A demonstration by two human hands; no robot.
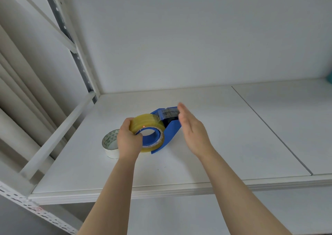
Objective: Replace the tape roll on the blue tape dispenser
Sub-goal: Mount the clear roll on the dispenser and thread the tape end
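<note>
The blue tape dispenser (171,132) lies on the white shelf (233,136), near its middle. A yellowish clear tape roll (146,122) sits around the dispenser's blue hub. My left hand (128,141) grips this roll from the left, thumb at the hub's rim. A strip of clear tape runs from the roll up over the dispenser's front end. My right hand (192,128) is flat with fingers extended, just right of the dispenser's front, and holds nothing; whether it touches the dispenser is unclear. A white tape roll (109,143) lies on the shelf left of my left hand.
The shelf is part of a white metal rack with a perforated upright (79,58) at the back left. A seam (269,127) runs across the shelf boards on the right. A teal object (329,77) shows at the far right edge.
</note>
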